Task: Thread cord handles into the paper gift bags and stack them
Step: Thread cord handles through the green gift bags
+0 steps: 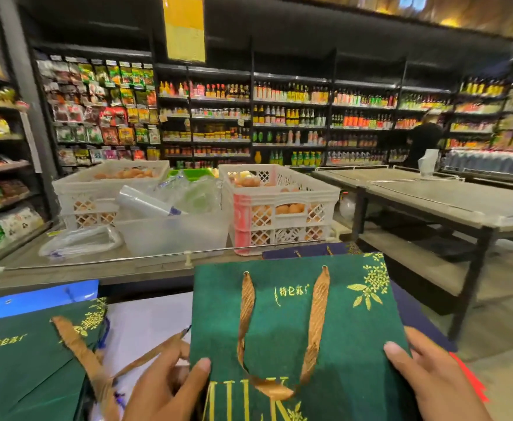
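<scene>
Green bag (294, 323) held flat, just in front of the egg crate (276, 205). Left hand (164, 387) and right hand (431, 381) pinching its side edges, thumbs on top. Gold cord (316, 317) already threaded. Probably light, thin, easy to bend. Best held by the edges.

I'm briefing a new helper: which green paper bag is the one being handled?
Find the long table with white egg crates. In front, the left hand and right hand hold an upright green paper gift bag. Unlike the flat-lying green bag, its gold ribbon handle hangs looped.
</scene>
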Tool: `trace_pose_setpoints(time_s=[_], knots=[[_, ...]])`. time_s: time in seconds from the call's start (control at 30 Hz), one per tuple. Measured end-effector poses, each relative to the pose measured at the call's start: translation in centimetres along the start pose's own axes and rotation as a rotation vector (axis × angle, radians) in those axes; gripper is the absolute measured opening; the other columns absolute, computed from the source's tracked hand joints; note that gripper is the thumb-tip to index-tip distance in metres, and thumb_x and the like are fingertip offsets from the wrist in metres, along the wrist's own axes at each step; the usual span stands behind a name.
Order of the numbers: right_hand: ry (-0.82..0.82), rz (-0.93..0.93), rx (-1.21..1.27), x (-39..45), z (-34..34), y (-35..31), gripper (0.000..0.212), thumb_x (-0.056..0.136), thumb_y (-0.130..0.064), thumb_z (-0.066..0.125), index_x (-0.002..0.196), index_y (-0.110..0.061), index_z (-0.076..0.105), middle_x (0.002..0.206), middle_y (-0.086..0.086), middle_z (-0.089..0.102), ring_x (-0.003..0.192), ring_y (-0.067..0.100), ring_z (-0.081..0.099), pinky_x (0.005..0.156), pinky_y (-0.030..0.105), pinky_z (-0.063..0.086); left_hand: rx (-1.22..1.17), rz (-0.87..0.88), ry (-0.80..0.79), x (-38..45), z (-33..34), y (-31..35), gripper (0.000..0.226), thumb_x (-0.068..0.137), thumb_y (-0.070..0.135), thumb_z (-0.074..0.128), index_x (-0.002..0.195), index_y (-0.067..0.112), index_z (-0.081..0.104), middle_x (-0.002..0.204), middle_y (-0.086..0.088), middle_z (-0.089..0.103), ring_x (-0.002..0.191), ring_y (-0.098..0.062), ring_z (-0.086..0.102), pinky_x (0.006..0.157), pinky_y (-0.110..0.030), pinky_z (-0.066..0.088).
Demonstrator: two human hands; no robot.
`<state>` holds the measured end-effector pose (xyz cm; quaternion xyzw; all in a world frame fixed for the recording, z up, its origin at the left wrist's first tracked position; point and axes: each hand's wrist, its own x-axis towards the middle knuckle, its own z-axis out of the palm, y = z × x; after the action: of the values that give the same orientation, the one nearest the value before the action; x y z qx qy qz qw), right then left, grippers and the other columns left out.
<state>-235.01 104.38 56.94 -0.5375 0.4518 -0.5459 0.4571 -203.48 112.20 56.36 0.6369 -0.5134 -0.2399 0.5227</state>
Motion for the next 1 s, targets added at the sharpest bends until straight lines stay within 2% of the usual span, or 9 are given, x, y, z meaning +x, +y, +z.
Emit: trace_pose_setpoints(time_s=[0.1, 0.2, 0.33, 0.47, 0.57, 0.63, 0.7, 0.83, 1.0], knots=[[0.039, -0.016, -0.041, 3.4, -1.7, -1.8, 0.021, 0.099, 0.006, 0.055, 0.102, -0.002, 0.074, 0.089, 0.01, 0.081, 0.069, 0.011, 0.075, 0.057, 0.018, 0.056, -0.105, -0.043, -0.061, 2.6, 2.6, 1.0, 0.019, 0.098, 0.024, 0.069, 0.082, 0.022, 0.058, 0.06, -0.019, 0.064, 0.055, -0.017, 0.053, 0.06, -0.026, 0.038], [0.094, -0.084, -0.315, 7.5, -3.7, -2.6, 0.016, 0.102, -0.007, 0.06, 0.09, -0.006, 0.071, 0.077, 0.006, 0.077, 0.063, 0.01, 0.07, 0.052, 0.019, 0.05, -0.083, -0.066, -0.097, 5.7, 6.2, 1.8, 0.024, 0.101, 0.03, 0.063, 0.086, 0.013, 0.056, 0.053, -0.002, 0.057, 0.051, -0.013, 0.048, 0.059, -0.028, 0.037], [0.194, -0.088, -0.836, 13.2, -7.1, -0.6, 0.04, 0.096, -0.035, 0.07, 0.07, -0.008, 0.054, 0.062, 0.002, 0.055, 0.065, 0.027, 0.055, 0.065, 0.04, 0.046, 0.098, -0.024, -0.066, 9.1, 10.5, 2.3, 0.034, 0.101, 0.041, 0.061, 0.083, 0.013, 0.053, 0.061, 0.004, 0.056, 0.058, -0.009, 0.052, 0.059, -0.03, 0.039], [0.184, -0.058, -1.065, 16.5, -8.5, 0.5, 0.041, 0.096, -0.057, 0.059, 0.08, -0.02, 0.055, 0.077, -0.001, 0.064, 0.081, 0.031, 0.064, 0.067, 0.039, 0.048, 0.252, -0.049, -0.061, 12.1, 13.4, 2.0, 0.034, 0.099, 0.05, 0.06, 0.086, 0.019, 0.057, 0.082, 0.002, 0.071, 0.078, -0.015, 0.068, 0.075, -0.038, 0.056], [0.163, -0.044, -1.152, 18.6, -8.6, 0.8, 0.038, 0.097, -0.061, 0.053, 0.09, -0.023, 0.056, 0.093, 0.003, 0.07, 0.094, 0.032, 0.067, 0.074, 0.04, 0.053, 0.379, -0.003, -0.071, 13.5, 14.7, 2.3, 0.034, 0.101, 0.049, 0.058, 0.083, 0.02, 0.053, 0.081, 0.003, 0.067, 0.075, -0.014, 0.063, 0.067, -0.035, 0.05], [0.096, -0.018, -1.17, 20.0, -8.4, 1.2, 0.036, 0.098, -0.057, 0.054, 0.112, -0.024, 0.059, 0.115, 0.006, 0.069, 0.11, 0.032, 0.066, 0.084, 0.039, 0.052, 0.475, 0.019, -0.081, 14.2, 15.5, 2.7, 0.033, 0.102, 0.048, 0.056, 0.082, 0.023, 0.048, 0.079, 0.007, 0.059, 0.075, -0.013, 0.058, 0.064, -0.033, 0.043], [-0.018, 0.027, -1.229, 21.0, -8.0, 2.1, 0.052, 0.098, -0.057, 0.054, 0.136, -0.022, 0.051, 0.131, 0.008, 0.06, 0.123, 0.031, 0.059, 0.097, 0.041, 0.05, 0.549, 0.029, -0.077, 14.9, 16.1, 2.9, 0.028, 0.1, 0.048, 0.06, 0.097, 0.023, 0.049, 0.091, 0.008, 0.057, 0.087, -0.017, 0.06, 0.069, -0.032, 0.045], [-0.135, -0.012, -1.361, 21.3, -6.7, 4.2, 0.067, 0.099, -0.061, 0.047, 0.157, -0.032, 0.033, 0.155, 0.005, 0.039, 0.141, 0.03, 0.043, 0.112, 0.046, 0.043, 0.786, 0.189, -0.013, 15.6, 17.5, 3.4, 0.051, 0.095, 0.046, 0.064, 0.135, 0.025, 0.039, 0.131, 0.0, 0.048, 0.123, -0.023, 0.051, 0.094, -0.038, 0.051], [-0.28, -0.266, -1.388, 21.0, -4.9, 4.9, 0.069, 0.1, -0.068, 0.036, 0.161, -0.039, 0.025, 0.172, -0.005, 0.017, 0.157, 0.02, 0.017, 0.128, 0.043, 0.017, 0.992, 0.354, -0.203, 16.2, 20.7, 3.5, 0.053, 0.104, 0.051, 0.039, 0.149, 0.022, 0.04, 0.158, -0.002, 0.033, 0.153, -0.024, 0.022, 0.126, -0.056, 0.017]])
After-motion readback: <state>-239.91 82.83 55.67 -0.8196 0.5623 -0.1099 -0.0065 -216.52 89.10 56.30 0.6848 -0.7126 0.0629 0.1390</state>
